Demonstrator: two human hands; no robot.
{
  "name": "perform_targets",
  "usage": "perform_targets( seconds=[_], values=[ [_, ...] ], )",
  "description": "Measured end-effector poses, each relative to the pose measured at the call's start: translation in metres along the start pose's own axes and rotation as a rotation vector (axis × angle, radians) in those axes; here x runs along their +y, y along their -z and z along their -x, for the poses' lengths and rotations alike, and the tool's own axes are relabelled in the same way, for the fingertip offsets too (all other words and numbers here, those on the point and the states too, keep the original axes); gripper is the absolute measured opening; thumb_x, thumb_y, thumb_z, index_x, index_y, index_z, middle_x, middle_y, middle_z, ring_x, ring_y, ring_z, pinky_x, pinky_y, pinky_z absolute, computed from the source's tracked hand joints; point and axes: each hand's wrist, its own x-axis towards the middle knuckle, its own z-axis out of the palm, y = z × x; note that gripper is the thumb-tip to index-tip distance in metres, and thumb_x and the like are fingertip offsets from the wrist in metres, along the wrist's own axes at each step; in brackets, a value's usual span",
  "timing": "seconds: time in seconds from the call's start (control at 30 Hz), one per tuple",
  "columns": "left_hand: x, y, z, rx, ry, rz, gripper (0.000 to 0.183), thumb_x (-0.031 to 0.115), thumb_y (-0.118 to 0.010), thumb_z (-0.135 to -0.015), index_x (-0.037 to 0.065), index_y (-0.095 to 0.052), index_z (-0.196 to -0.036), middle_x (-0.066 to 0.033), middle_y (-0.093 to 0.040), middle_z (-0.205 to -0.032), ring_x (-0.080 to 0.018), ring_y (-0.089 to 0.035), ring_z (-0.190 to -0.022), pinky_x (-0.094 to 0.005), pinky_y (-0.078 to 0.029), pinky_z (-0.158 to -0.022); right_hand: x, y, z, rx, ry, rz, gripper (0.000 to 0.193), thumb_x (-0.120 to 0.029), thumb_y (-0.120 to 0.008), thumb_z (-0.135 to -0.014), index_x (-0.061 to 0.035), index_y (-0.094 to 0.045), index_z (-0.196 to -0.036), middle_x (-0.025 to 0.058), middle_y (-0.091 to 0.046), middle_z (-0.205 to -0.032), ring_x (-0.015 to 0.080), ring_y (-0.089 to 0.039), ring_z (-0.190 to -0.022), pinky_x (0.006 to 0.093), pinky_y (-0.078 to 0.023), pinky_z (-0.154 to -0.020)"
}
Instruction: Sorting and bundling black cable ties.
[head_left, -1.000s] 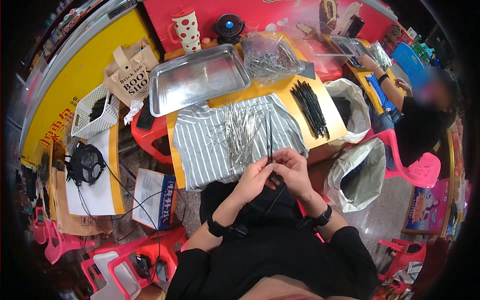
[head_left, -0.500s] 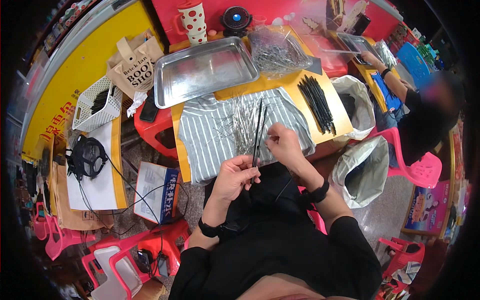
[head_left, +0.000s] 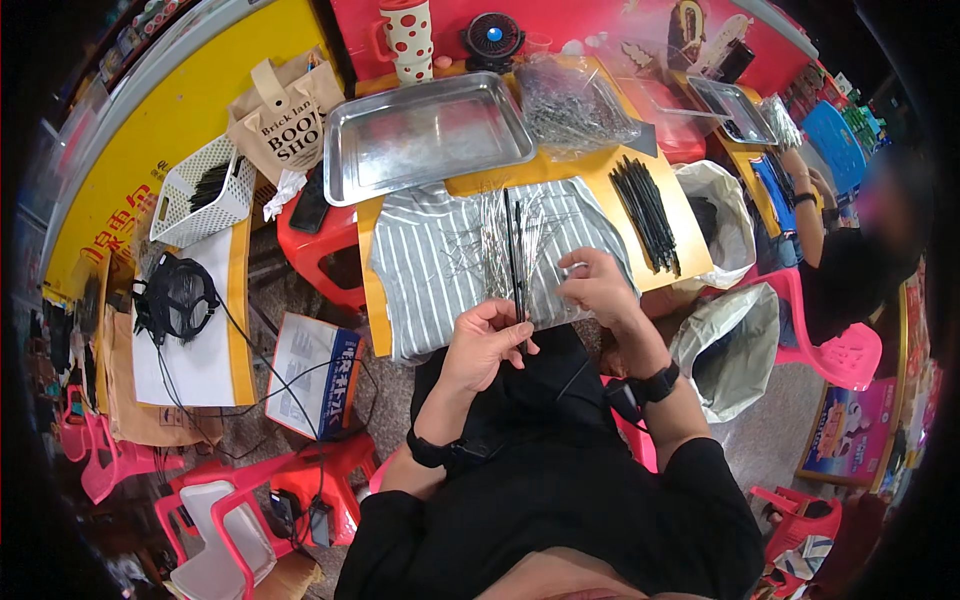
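My L hand (head_left: 485, 345) has thin black sticks (head_left: 514, 240), prob. two, pinched btwn thumb & fingers near their lower ends. They're long, straight, slim & dark all over, set close side by side w/ tops at slightly diff. heights. Most of their length sticks out past my fingertips, pointing away from me, in front of the loose silver wires (head_left: 492, 245) as I see it; can't tell if they touch. My R hand (head_left: 603, 288) is just right of the sticks, apart from them, fingers bent; can't tell if they grip anything. Wires lie on a grey-&-white striped cloth (head_left: 415, 300) on the yellow worktop (head_left: 692, 262); a pile of similar black sticks (head_left: 645, 215) sits to its right.
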Motion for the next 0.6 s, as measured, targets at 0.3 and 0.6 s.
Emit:
perform_targets(
  seconds=[0.3,0.6],
  values=[
    [-0.005,0.001,-0.007,-0.012,0.012,0.077,0.014,-0.006,-0.059,-0.086,-0.003,-0.058,-0.099,-0.0121,-0.064,-0.089,-0.0258,-0.068,-0.079,-0.0293,-0.058,-0.059,0.009,0.041,0.038,-0.31,-0.259,-0.583,0.013,0.001,-0.061,-0.078,0.0052,-0.062,-0.09,0.0032,-0.057,-0.067,0.0086,-0.05,-0.049,0.0204,-0.039,-0.042],
    [-0.003,-0.012,-0.005,-0.008,0.021,0.043,0.016,-0.004,-0.06,-0.086,-0.001,-0.056,-0.101,-0.0102,-0.063,-0.088,-0.0235,-0.067,-0.078,-0.0272,-0.056,-0.055,-0.015,0.017,0.042,-0.136,0.045,-0.501,0.004,-0.003,-0.059,-0.083,0.0004,-0.059,-0.085,0.0032,-0.059,-0.074,0.0091,-0.056,-0.066,0.0208,-0.042,-0.057]
  ],
)
